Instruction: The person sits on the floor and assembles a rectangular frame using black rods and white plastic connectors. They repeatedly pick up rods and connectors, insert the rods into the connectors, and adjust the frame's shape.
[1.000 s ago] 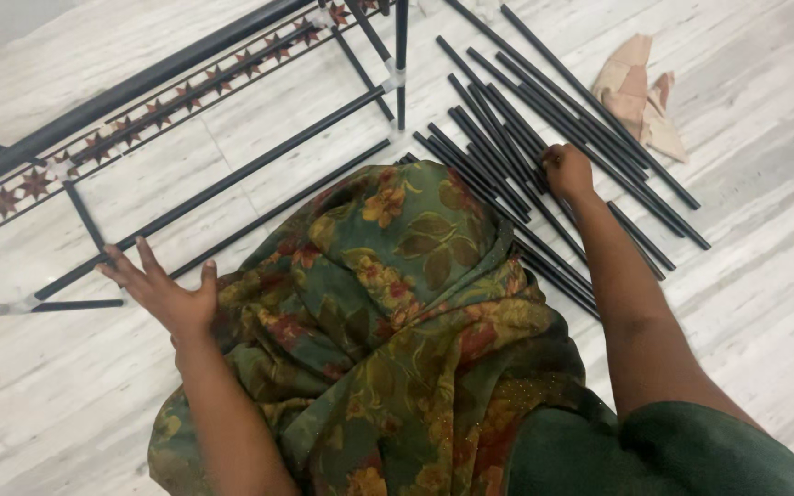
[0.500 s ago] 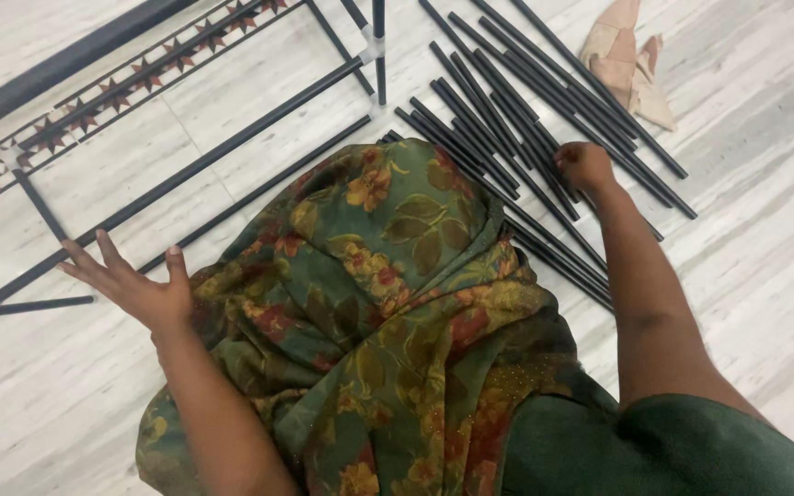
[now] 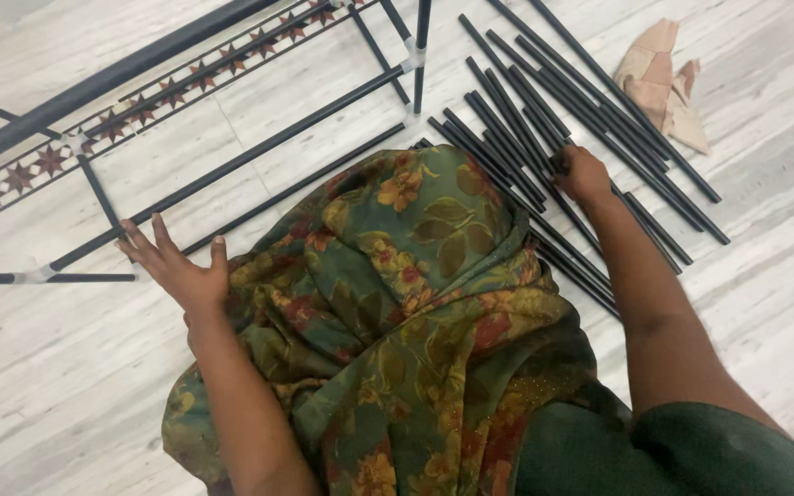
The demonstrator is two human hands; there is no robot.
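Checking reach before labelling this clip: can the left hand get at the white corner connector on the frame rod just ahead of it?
Probably yes. The left hand lies open on the floor, fingers spread, beside the black frame rods. The white connector sits just off its fingertips, with only bare floor between them.

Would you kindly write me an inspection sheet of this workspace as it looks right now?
Surface: pale wood-look plank floor.
Job's things: loose black rods lie fanned on the floor; a partly joined black rod frame with pale corner connectors lies on the left.
Clutter: crumpled beige cloth beyond the rods; green floral fabric draped over the lap.
Hands: left hand open, fingers spread, at the frame's near rod; right hand closed on one rod of the pile.
Cables: nothing seen.
Surroundings: patterned star tile strip in the floor.
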